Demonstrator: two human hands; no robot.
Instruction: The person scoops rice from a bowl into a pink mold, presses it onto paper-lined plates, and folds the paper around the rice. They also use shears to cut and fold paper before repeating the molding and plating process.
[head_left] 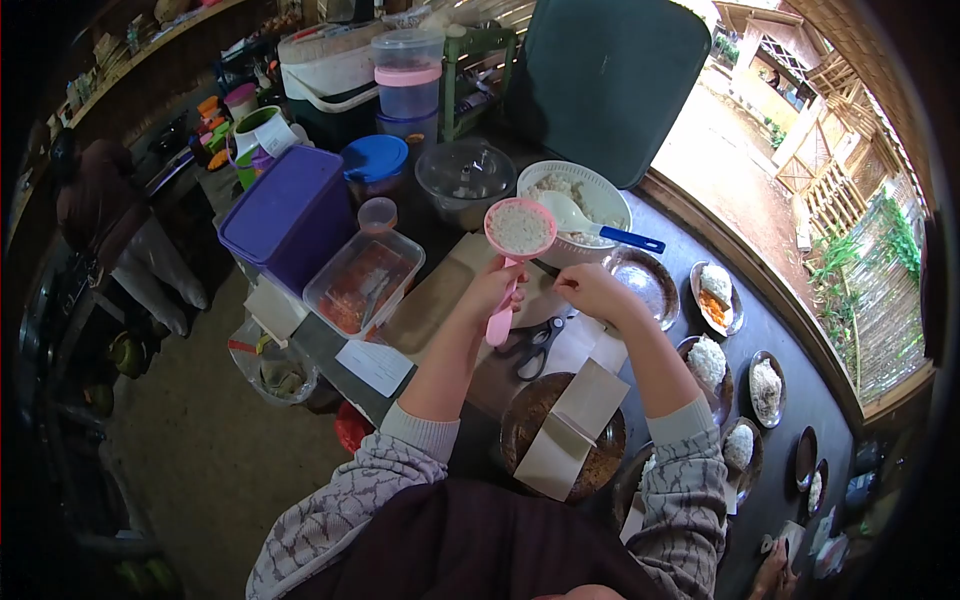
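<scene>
My left hand point(490, 291) grips the handle of a pink scoop point(500, 325), its round bowl filled with white rice point(520, 229). To the right of it, my right hand point(592, 292) has its fingers curled together; whether anything is in them is hidden. Just beyond both hands stands a white basket point(622, 205) of rice. Across the basket's rim lies a white rice paddle point(566, 212) with a blue handle. Brown paper sheets point(428, 305) lie under my left hand, and dark-handled scissors point(532, 350) rest nearer to me.
Plates of rice point(708, 362) line the table's right side. A lidless clear box point(365, 285) of orange-red food and a purple container point(282, 215) stand left. Folded paper point(572, 430) lies on a brown plate nearby. Another person point(120, 215) stands far left; someone's hand point(772, 572) shows bottom right.
</scene>
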